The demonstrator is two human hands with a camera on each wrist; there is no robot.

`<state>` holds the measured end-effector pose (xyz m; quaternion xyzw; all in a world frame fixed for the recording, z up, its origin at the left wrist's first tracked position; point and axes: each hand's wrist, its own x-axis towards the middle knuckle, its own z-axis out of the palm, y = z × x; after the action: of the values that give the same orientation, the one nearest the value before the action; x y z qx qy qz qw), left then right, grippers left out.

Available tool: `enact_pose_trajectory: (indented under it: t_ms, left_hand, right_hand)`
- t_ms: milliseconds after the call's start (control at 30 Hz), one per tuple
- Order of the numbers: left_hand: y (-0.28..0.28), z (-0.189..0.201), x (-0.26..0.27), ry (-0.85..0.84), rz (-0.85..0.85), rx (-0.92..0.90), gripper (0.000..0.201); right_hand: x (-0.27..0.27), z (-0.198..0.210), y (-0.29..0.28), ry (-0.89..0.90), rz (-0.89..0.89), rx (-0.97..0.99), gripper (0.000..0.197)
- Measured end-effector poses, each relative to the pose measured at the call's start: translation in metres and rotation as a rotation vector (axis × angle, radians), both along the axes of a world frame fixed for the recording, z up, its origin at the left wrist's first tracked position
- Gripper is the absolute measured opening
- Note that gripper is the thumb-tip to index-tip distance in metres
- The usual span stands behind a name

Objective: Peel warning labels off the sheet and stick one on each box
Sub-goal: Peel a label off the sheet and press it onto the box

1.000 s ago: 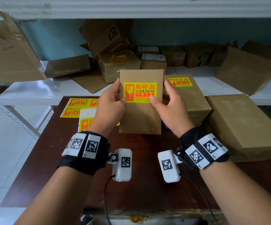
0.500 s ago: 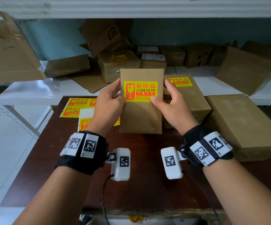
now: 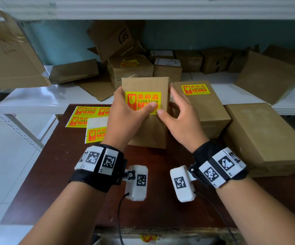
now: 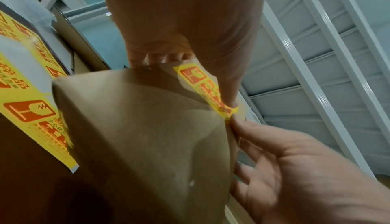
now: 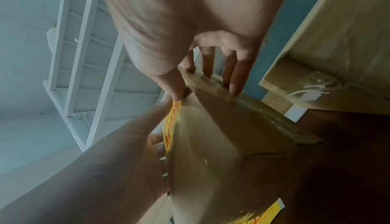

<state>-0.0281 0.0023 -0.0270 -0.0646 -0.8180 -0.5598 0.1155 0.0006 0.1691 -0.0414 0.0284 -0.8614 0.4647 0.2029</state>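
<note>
Both hands, left hand point(image 3: 125, 114) and right hand point(image 3: 180, 119), gripped one labelled box point(image 3: 150, 131) over the bench point(image 3: 161, 200) beside two label sheets point(image 3: 83, 115); only the right wrist view showed fingers point(image 5: 236, 77) behind it.

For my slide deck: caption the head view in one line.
Both hands, left hand and right hand, steady an upright cardboard box on the brown table, left thumb pressing its yellow warning label.
</note>
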Motion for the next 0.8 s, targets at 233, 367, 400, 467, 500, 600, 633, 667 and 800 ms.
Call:
enact_pose_trajectory:
  t_ms: [233,367,400,467,500,600,633,667,800]
  left_hand:
    - [-0.011,-0.008,-0.014,0.08,0.062,-0.049,0.043]
    - [-0.006,-0.006,-0.011,0.065,0.075,-0.03,0.056]
    - [-0.005,-0.006,-0.009,0.054,0.068,-0.038,0.066]
    - [-0.002,-0.007,-0.007,0.034,0.059,-0.048,0.077]
    - [-0.002,-0.007,-0.007,0.037,0.06,-0.06,0.077]
    - [-0.005,-0.01,-0.012,0.065,0.084,-0.094,0.058]
    - [-0.007,-0.01,-0.014,0.068,0.096,-0.091,0.05]
    - [-0.009,-0.01,-0.016,0.068,0.11,-0.08,0.044]
    - [-0.008,-0.008,-0.015,0.032,0.124,-0.033,0.051]
  right_hand:
    - [0.0,-0.002,0.003,-0.009,-0.005,-0.051,0.075]
    - [0.0,-0.004,0.001,0.006,-0.006,-0.042,0.077]
    - [0.0,-0.005,0.0,0.01,-0.004,-0.035,0.077]
    - [0.0,-0.005,-0.002,0.005,-0.004,-0.03,0.078]
    - [0.001,-0.005,-0.002,0.002,-0.004,-0.034,0.078]
    - [0.001,-0.005,-0.001,0.003,-0.014,-0.034,0.079]
    - [0.001,-0.004,0.0,0.001,-0.015,-0.027,0.08]
    - [0.001,-0.004,0.0,0.0,-0.016,-0.02,0.08]
    - [0.002,-0.004,-0.003,0.013,-0.005,-0.017,0.08]
